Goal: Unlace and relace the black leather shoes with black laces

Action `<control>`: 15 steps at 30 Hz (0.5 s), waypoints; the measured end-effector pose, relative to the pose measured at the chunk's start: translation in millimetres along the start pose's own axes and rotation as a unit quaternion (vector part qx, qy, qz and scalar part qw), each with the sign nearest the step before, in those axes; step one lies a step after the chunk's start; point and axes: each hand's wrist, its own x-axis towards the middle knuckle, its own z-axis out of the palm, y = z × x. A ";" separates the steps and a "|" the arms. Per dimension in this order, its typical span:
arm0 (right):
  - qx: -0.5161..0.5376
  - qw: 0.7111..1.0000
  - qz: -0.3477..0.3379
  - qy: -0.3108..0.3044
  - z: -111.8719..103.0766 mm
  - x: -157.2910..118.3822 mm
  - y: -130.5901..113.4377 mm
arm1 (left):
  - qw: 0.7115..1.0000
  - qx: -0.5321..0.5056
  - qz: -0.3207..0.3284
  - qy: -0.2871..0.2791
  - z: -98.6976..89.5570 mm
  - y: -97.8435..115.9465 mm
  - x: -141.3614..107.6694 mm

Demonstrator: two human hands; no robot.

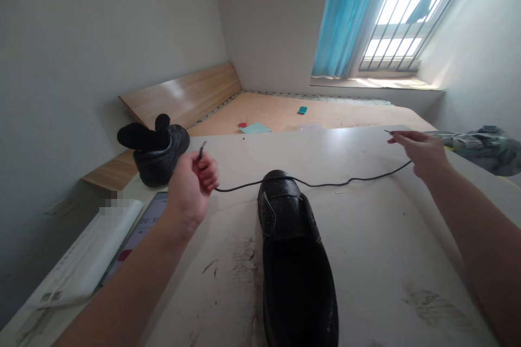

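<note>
A black leather shoe (291, 219) lies on the white table, toe pointing away from me, its opening toward me. No lace shows threaded through its flaps. Across its toe runs a thin black shoelace (350, 180), slack and slightly wavy between my hands. My left hand (195, 181) is closed in a fist on one end, with the lace tip sticking up above the fingers. At the right, my right hand (423, 149) pinches the other end between thumb and fingertips, its tip pointing left. Both hands are apart from the shoe.
Another black shoe (157, 157) with dark cloth in it stands at the table's far left. A tablet with a timer (148, 217) and a white long object (101, 249) lie left of my forearm. Camouflage cloth (484, 146) is at the right. Dirt marks the tabletop (366, 260).
</note>
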 end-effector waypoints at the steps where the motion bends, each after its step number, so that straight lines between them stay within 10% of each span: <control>1: 0.011 0.999 0.006 -0.043 6.4 -4.1 -9.7 | 0.999 0.026 -0.007 -0.026 3.2 -2.2 -3.2; 5: 0.050 0.961 -0.004 -0.273 36.5 -28.7 -55.0 | 0.984 0.123 -0.034 -0.121 13.6 -13.0 -17.7; 10: 0.021 0.828 -0.020 -0.560 68.0 -80.9 -103.8 | 0.927 0.267 0.012 -0.262 14.7 -23.4 -28.5; 15: -0.019 0.759 -0.022 -0.650 78.0 -111.0 -124.6 | 0.903 0.324 0.046 -0.278 12.1 -27.1 -33.5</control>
